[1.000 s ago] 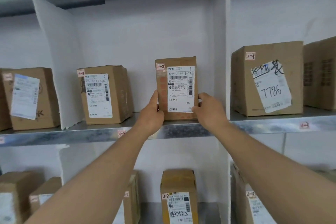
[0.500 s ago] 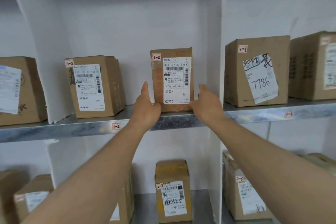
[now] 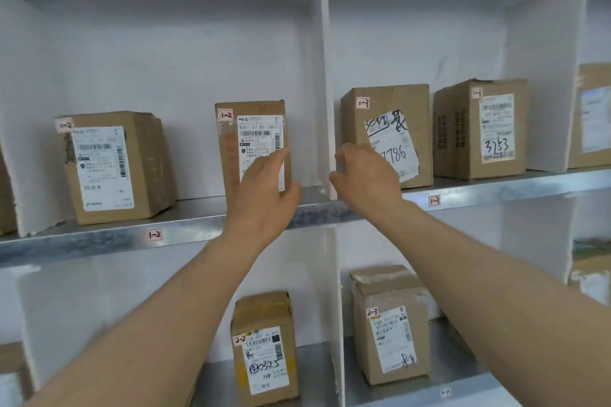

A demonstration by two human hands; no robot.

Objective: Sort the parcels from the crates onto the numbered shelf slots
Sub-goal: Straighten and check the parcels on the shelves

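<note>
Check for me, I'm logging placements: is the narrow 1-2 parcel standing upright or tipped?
Upright. The narrow 1-2 parcel stands on its short end on the shelf, label reading level.

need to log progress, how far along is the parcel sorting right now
Done: the parcel tagged 1-2 stands upright in slot 1-2, beside another 1-2 box; slots 1-3 and the lower row also hold parcels. In hand: nothing. The left hand and right hand are in front of the shelf, gripping nothing. Left: unclear, since the crates are out of view.
</note>
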